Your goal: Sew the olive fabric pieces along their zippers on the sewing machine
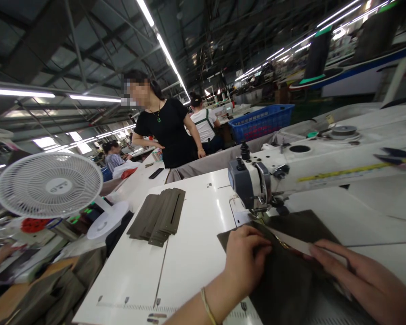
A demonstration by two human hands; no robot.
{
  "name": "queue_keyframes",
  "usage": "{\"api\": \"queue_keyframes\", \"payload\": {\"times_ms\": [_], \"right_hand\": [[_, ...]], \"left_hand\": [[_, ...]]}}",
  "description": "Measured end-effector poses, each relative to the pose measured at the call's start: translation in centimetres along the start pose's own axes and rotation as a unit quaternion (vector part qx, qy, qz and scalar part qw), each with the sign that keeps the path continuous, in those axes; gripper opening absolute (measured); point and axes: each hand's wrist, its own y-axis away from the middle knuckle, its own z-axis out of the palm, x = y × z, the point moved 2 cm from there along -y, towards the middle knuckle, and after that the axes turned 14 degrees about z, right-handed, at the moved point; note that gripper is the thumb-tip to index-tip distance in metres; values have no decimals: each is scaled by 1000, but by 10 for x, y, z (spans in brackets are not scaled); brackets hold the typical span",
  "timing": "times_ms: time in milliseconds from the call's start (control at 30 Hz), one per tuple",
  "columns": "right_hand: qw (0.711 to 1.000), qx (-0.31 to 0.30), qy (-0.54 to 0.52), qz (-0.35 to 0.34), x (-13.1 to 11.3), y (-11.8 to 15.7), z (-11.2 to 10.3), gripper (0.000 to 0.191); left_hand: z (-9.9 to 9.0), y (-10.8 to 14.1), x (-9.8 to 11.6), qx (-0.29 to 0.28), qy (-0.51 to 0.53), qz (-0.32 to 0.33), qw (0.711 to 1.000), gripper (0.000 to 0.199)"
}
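Dark olive fabric [284, 280] lies on the white sewing table, its far edge by the needle area of a sewing machine [253, 180]. My left hand [245, 257] rests on the fabric just in front of the machine, fingers curled; what is under the fingertips is hidden. A pale strip [294, 243] runs from near the needle toward the right, with a gold-coloured zipper part [283, 244] beside it. My right hand [355, 271] pinches this strip between thumb and fingers.
A stack of olive fabric pieces [159, 214] lies left of the machine. Further left stands a white fan [54, 185]. A phone [156, 173], yellow measuring tape [345, 172] and scissors [397, 158] lie on the surfaces. Beyond are a standing person [169, 131] and a blue basket [262, 122].
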Motion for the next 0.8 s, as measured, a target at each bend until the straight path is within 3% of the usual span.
{"api": "queue_keyframes", "payload": {"times_ms": [67,133,333,367,433,500,567,633,700,767,800], "right_hand": [[997,-42,-28,51,0,-6,-3,42],[995,-64,-48,56,-8,-10,-3,44],[994,-71,28,-84,-41,-18,-6,45],[990,-57,53,-114,-45,-18,-10,44],[973,36,109,-201,-54,-14,-18,39],[926,147,168,-303,-63,0,-15,31],[879,189,209,-385,-72,20,10,27],[876,153,220,-401,-79,36,56,23],[886,136,252,-364,-83,41,106,6],[900,80,305,-302,-78,33,142,34],[904,76,314,-280,-72,26,148,43]], "left_hand": [[-4,6,4,1,-14,26,1000,26],[-8,3,7,2,-34,69,997,31],[-7,-25,5,-111,-66,234,964,10],[-5,-28,3,-119,-68,254,957,9],[-3,-31,-2,-121,-70,283,949,9],[-4,-36,-5,-114,-71,285,949,9],[-8,-41,-7,-97,-60,259,959,12],[-14,-49,-7,-57,-30,217,974,10],[-21,-56,-7,-13,-1,179,984,9],[-25,-63,-7,12,11,156,988,10],[-26,-65,-7,17,12,153,988,11]]}}
